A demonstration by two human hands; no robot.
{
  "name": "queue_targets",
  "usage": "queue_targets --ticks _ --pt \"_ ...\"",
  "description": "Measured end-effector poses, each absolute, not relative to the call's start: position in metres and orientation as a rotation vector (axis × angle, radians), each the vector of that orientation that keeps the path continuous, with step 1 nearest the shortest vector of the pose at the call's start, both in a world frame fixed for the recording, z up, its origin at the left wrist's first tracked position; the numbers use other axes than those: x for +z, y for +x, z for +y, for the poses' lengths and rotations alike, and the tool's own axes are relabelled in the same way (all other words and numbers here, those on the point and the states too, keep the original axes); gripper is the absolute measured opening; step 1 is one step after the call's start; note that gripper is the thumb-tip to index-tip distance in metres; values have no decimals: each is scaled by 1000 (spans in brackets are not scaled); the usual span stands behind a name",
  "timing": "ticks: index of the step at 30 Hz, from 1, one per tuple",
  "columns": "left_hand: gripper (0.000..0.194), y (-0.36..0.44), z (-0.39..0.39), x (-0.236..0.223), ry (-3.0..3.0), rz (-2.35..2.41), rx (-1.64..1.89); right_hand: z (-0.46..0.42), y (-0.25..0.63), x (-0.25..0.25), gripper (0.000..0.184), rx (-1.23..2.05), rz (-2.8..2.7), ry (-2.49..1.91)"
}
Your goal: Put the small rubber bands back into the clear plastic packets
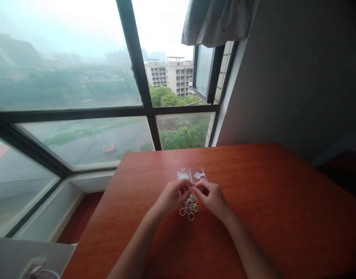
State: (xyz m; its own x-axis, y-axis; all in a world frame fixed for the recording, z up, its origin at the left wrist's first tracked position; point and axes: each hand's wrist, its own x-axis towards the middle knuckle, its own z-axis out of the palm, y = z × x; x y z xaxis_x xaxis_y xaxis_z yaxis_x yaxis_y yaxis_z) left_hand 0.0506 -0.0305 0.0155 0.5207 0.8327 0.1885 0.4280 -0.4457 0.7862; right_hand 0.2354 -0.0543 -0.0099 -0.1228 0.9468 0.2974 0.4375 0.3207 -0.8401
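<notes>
- Left hand (172, 197) and right hand (213, 197) are curling nearly closed, fingertips bunching together; any grip is not showing clearly.
- Small pale round rings (193, 208) are lying piled just wearer-side of the fingertips, left hand being nearer.
- Flat clear plastic case (191, 174) is lying just beyond, long axis running crosswise.

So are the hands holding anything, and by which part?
Can't tell: the left hand and right hand are close together, but anything pinched there is too small to see.
</notes>
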Motion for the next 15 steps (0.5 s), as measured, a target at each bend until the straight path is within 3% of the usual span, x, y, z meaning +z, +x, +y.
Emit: queue_targets --ticks 15 --pt "11 30 -3 -1 2114 1372 956 -56 233 -13 9 778 -1918 -1306"
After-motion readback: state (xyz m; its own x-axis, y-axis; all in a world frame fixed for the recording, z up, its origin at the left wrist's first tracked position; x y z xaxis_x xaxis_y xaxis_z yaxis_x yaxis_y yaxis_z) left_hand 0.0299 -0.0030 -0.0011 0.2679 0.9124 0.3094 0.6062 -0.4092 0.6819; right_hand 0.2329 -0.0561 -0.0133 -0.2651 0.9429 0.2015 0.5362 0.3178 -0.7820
